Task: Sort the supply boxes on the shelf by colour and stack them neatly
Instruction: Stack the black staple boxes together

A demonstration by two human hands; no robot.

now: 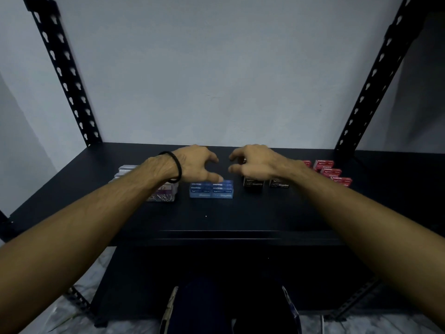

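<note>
Your supply boxes sit in a row across the middle of the dark shelf point(216, 220), grouped by colour. The blue boxes point(211, 189) stand in a tidy stack at the centre, two wide; the word "Staples" reads on their tops and front faces, though blur hides how many layers there are. Just to the right you have two black boxes point(266, 183), each marked "10" and "Staples", standing apart from each other, their backs covered by your hand. Further right, the red boxes point(333, 172) run in a loose diagonal line; about four show, also printed "Staples", and your right forearm cuts off the inner end of the group. At the left, the grey-white boxes point(126, 171) are mostly hidden behind your left forearm, so they cannot be counted, and a clear box of pins point(163, 194) stands in front of them.

Your left hand point(195, 163), with a black band point(177, 168) at the wrist, hovers over the blue stack, fingers loosely curled and holding nothing. Your right hand point(252, 163) hovers above the black boxes, fingers likewise loosely bent and empty. Slotted black uprights point(65, 73) frame the shelf against a pale wall point(216, 68).
</note>
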